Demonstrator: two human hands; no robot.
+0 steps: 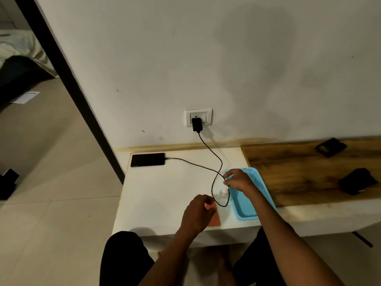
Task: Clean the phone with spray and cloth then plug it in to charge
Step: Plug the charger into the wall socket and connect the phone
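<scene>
1. The left hand [198, 211] hovers nearest, fingers curled in over the flat orange-red cloth [214, 216] that lies on the white tabletop [160, 193]. Whether it pinches the cloth's edge or holds nothing, I cannot tell.
2. Just beyond, the right hand [239, 180] curls its fingers at the cap of the small clear spray bottle [224, 195], which stands upright beside the shallow blue plastic tray [247, 211]. The thin black charging cable [216, 176] loops round the bottle's foot and passes by the fingertips — bottle or cable in the pinch, the view does not settle.
3. Farther back, at the table's left rear corner, the flat black phone [147, 159] lies face up with the cable's end at its short edge, apparently plugged in.
4. On the wall, the black charger block [196, 124] sits in the white socket plate [199, 117].
5. Judgement: charging looks arranged, so the step in hand is likely tidying — spray and cloth into the tray. The next move calls for lifting the bottle clear of the loop without tugging the cable from the phone.
</scene>
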